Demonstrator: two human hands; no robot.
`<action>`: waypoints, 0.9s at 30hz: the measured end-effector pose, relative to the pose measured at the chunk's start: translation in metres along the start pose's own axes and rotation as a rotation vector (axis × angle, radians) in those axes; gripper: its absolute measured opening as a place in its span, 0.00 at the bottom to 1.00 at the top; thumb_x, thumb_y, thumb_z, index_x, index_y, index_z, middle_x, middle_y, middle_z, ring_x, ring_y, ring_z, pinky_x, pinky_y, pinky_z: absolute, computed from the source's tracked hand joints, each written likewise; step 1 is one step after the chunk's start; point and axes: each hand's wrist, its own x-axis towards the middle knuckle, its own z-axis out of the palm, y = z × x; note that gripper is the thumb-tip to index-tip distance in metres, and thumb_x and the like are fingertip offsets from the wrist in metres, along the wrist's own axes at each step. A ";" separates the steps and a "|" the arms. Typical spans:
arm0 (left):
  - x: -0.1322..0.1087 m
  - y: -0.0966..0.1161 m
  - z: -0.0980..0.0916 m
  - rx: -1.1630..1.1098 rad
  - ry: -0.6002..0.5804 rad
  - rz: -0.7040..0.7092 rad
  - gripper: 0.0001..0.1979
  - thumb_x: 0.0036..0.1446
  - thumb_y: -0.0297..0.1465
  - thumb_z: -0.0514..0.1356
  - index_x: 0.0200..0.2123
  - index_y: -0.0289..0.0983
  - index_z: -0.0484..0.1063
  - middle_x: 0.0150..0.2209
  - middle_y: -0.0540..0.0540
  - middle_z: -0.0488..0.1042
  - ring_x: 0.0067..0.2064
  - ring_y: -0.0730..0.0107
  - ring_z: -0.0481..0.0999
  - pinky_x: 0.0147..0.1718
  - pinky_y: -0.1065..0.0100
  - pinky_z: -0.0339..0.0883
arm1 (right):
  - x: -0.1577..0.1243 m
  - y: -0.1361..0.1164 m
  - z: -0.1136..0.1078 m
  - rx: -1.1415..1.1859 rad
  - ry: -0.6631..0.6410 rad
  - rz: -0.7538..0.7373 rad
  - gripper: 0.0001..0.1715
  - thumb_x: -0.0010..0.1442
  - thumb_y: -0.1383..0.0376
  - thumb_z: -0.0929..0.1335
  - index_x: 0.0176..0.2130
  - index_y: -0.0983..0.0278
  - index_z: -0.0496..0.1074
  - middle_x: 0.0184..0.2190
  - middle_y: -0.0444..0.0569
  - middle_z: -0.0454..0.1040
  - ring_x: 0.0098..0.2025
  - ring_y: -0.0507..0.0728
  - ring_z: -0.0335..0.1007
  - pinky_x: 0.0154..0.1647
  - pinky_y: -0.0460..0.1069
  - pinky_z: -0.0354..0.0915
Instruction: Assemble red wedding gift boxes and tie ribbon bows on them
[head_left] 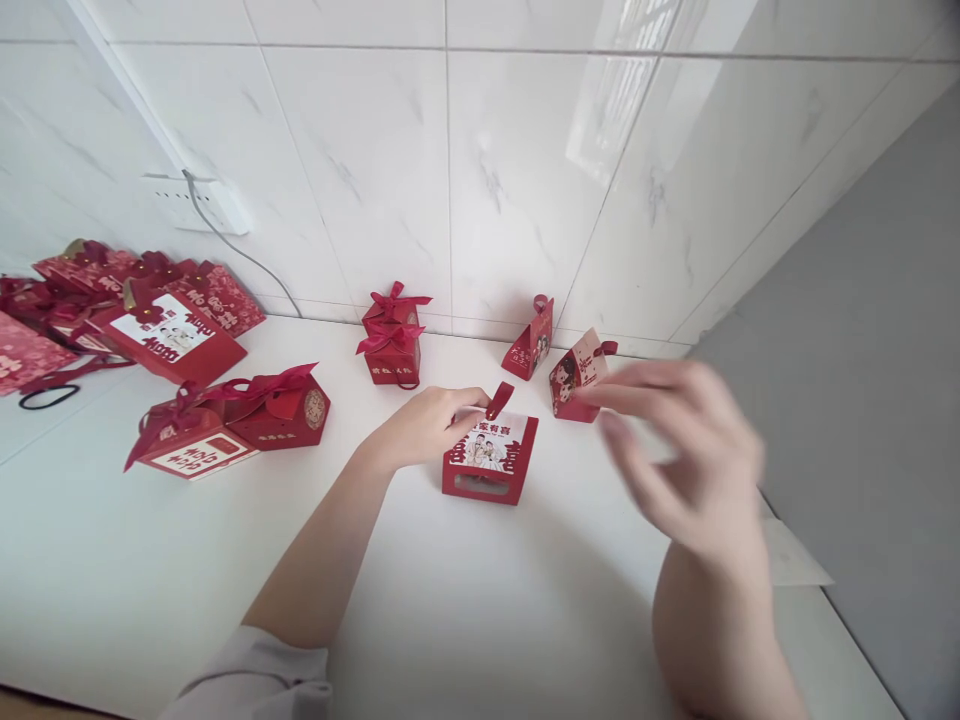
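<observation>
A red gift box [484, 482] with a white printed panel, a small window and a ribbon loop [500, 399] on top stands on the table in front of me. My left hand [427, 428] is closed on its top edge beside the loop. My right hand [690, 455], smeared by motion, is raised to the right of that box. Its thumb and fingers are apart, and nothing shows between them. Just beyond the right fingertips is a small pink and red gift box [574, 383]; whether they touch it I cannot tell.
Behind stand a triangular red box [531, 345] and ribbon-tied boxes [395, 360]. More bowed boxes [285, 420] and a pile of red boxes [169, 335] lie left. A cable [244, 245] runs from a wall socket [196, 203]. A grey panel [862, 330] borders the right side.
</observation>
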 end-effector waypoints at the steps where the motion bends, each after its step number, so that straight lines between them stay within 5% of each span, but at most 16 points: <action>1: -0.001 0.001 0.001 0.002 -0.001 0.000 0.12 0.62 0.35 0.51 0.42 0.41 0.73 0.29 0.50 0.72 0.26 0.72 0.66 0.28 0.71 0.56 | 0.003 0.001 0.007 -0.024 -0.042 -0.011 0.17 0.67 0.67 0.61 0.52 0.56 0.71 0.52 0.55 0.70 0.51 0.65 0.70 0.46 0.61 0.71; 8: -0.003 0.006 0.002 0.027 -0.004 -0.027 0.10 0.61 0.35 0.52 0.37 0.40 0.72 0.23 0.53 0.66 0.21 0.75 0.57 0.22 0.71 0.50 | 0.009 0.007 0.046 -0.001 -0.277 -0.080 0.18 0.67 0.69 0.61 0.53 0.58 0.71 0.60 0.55 0.63 0.58 0.63 0.64 0.52 0.61 0.68; 27: -0.002 0.003 0.003 0.062 -0.011 -0.058 0.13 0.62 0.38 0.51 0.34 0.39 0.71 0.24 0.51 0.67 0.22 0.74 0.60 0.24 0.70 0.51 | 0.007 0.010 0.043 0.132 -0.367 -0.021 0.19 0.67 0.69 0.61 0.54 0.54 0.70 0.52 0.53 0.70 0.48 0.60 0.72 0.41 0.57 0.73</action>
